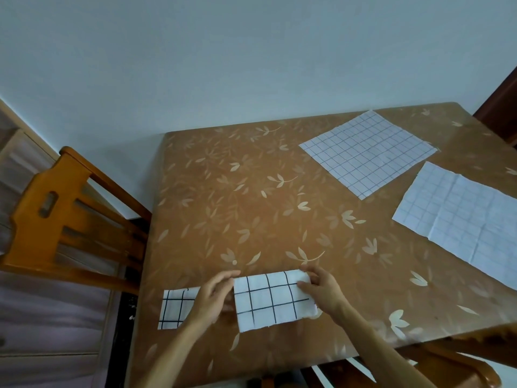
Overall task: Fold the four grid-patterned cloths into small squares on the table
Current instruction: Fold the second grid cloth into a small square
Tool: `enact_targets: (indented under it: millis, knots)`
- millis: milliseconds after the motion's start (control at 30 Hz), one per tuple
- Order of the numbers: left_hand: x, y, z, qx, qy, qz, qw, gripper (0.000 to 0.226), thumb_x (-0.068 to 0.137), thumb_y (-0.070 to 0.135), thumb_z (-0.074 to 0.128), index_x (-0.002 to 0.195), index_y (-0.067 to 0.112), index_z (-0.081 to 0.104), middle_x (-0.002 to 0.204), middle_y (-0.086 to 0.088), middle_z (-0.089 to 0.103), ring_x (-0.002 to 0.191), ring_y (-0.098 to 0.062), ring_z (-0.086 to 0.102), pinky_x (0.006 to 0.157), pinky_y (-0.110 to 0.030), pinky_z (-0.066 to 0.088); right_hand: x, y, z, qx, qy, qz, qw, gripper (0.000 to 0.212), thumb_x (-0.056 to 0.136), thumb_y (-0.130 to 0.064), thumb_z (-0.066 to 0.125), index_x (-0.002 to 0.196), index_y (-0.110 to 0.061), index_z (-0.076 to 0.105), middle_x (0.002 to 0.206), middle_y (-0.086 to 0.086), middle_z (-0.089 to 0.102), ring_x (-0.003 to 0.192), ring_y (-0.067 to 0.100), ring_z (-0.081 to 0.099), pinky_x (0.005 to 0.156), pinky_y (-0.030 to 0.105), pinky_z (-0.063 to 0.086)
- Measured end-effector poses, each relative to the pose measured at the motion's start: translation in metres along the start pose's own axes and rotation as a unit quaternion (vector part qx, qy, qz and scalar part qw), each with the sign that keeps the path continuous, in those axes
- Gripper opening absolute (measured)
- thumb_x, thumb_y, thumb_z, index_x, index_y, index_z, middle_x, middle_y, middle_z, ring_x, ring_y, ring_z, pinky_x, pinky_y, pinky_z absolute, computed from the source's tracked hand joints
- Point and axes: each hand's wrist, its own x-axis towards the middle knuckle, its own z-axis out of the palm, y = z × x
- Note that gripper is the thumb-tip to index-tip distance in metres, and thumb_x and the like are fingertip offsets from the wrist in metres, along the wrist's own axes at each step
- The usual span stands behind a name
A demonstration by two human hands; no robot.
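Note:
A white cloth with bold black grid lines (271,299) lies folded into a strip near the table's front edge. My left hand (214,296) rests with straight fingers on its left end. My right hand (321,288) pinches the strip's right end at the upper corner. A smaller folded bold-grid cloth (174,309) sits just to the left, partly under my left wrist. Two thin-grid cloths lie flat and unfolded: one (368,152) at the far middle right, one (458,217) at the right edge, creased.
The table (223,208) has a brown cover with a leaf pattern. A wooden chair (61,217) stands at its left side and another chair (458,365) is tucked under the front right corner. A pale wall is behind.

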Motion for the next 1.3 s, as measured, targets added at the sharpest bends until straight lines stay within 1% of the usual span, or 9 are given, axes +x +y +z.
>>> enact_targets:
  millis: [167, 267, 367, 467, 567, 833, 1000, 1100, 1300]
  knots:
    - [0.006, -0.033, 0.003, 0.048, 0.025, 0.001, 0.999, 0.033, 0.091, 0.01, 0.068, 0.107, 0.038, 0.068, 0.097, -0.005, 0.073, 0.097, -0.02, 0.07, 0.074, -0.039, 0.062, 0.007, 0.019, 0.024, -0.137, 0.06, -0.038, 0.988, 0.034, 0.095, -0.018, 0.057, 0.128, -0.024, 0.055, 0.115, -0.004, 0.059, 0.109, 0.019, 0.059, 0.088, 0.03, 0.048]
    - [0.006, -0.047, 0.012, 0.133, 0.052, 0.04, 0.989, 0.037, 0.089, 0.014, 0.07, 0.114, 0.04, 0.06, 0.112, 0.005, 0.067, 0.103, -0.012, 0.065, 0.08, -0.024, 0.057, 0.004, 0.032, 0.042, -0.333, 0.123, -0.165, 0.92, 0.042, 0.092, -0.013, 0.057, 0.133, -0.016, 0.053, 0.135, 0.007, 0.054, 0.123, 0.03, 0.051, 0.099, 0.041, 0.045]
    - [0.004, -0.063, 0.023, 0.386, 0.106, 0.159, 0.903, 0.049, 0.092, 0.026, 0.066, 0.138, 0.029, 0.047, 0.14, 0.007, 0.046, 0.127, -0.011, 0.046, 0.096, -0.026, 0.048, -0.003, 0.042, 0.069, -0.427, 0.061, -0.253, 0.866, 0.055, 0.087, -0.013, 0.06, 0.141, -0.014, 0.046, 0.152, 0.012, 0.041, 0.138, 0.031, 0.042, 0.107, 0.044, 0.041]
    - [0.005, -0.074, 0.036, 0.515, 0.022, 0.204, 0.832, 0.069, 0.087, 0.031, 0.069, 0.148, 0.022, 0.039, 0.156, -0.006, 0.036, 0.142, -0.025, 0.037, 0.109, -0.04, 0.042, 0.0, 0.06, 0.098, -0.496, -0.022, -0.296, 0.816, 0.063, 0.082, -0.029, 0.064, 0.142, -0.015, 0.05, 0.153, 0.007, 0.041, 0.137, 0.024, 0.046, 0.112, 0.037, 0.039]
    - [0.005, -0.083, 0.045, 0.57, -0.054, 0.212, 0.792, 0.079, 0.088, 0.045, 0.052, 0.154, 0.015, 0.021, 0.156, -0.009, 0.035, 0.141, -0.026, 0.04, 0.116, -0.043, 0.028, 0.001, 0.075, 0.11, -0.509, -0.059, -0.287, 0.809, 0.069, 0.091, -0.044, 0.056, 0.15, -0.011, 0.039, 0.158, 0.007, 0.03, 0.145, 0.023, 0.032, 0.115, 0.036, 0.015]
    - [0.006, -0.086, 0.037, 0.609, -0.086, 0.16, 0.772, 0.08, 0.089, 0.047, 0.035, 0.154, 0.011, 0.008, 0.158, -0.008, 0.031, 0.143, -0.024, 0.035, 0.114, -0.041, 0.003, 0.012, 0.073, 0.064, -0.556, -0.008, -0.248, 0.793, 0.061, 0.093, -0.038, 0.038, 0.146, -0.009, 0.044, 0.155, 0.007, 0.036, 0.144, 0.017, 0.022, 0.117, 0.036, 0.002]
    - [0.004, -0.084, 0.04, 0.621, -0.092, 0.129, 0.768, 0.078, 0.089, 0.047, 0.035, 0.155, 0.012, 0.013, 0.16, -0.008, 0.027, 0.146, -0.023, 0.022, 0.114, -0.043, 0.004, 0.017, 0.07, 0.048, -0.558, 0.025, -0.27, 0.784, 0.059, 0.091, -0.035, 0.038, 0.141, -0.008, 0.051, 0.149, 0.008, 0.048, 0.138, 0.023, 0.045, 0.116, 0.039, 0.021]
    - [0.003, -0.083, 0.039, 0.63, -0.104, 0.128, 0.759, 0.073, 0.091, 0.047, 0.034, 0.154, 0.013, 0.02, 0.162, -0.007, 0.022, 0.148, -0.025, 0.024, 0.112, -0.045, 0.013, 0.022, 0.052, 0.052, -0.541, 0.038, -0.261, 0.798, 0.061, 0.075, -0.03, 0.067, 0.133, -0.01, 0.059, 0.136, 0.007, 0.06, 0.125, 0.026, 0.058, 0.104, 0.04, 0.045]
    - [0.002, -0.074, 0.036, 0.609, -0.105, 0.143, 0.773, 0.069, 0.092, 0.044, 0.053, 0.152, 0.019, 0.028, 0.163, -0.003, 0.013, 0.15, -0.022, 0.021, 0.115, -0.043, 0.014, 0.042, 0.019, 0.067, -0.541, 0.014, -0.289, 0.789, 0.048, 0.073, -0.016, 0.077, 0.119, -0.022, 0.065, 0.113, -0.004, 0.069, 0.097, 0.019, 0.065, 0.084, 0.032, 0.052]
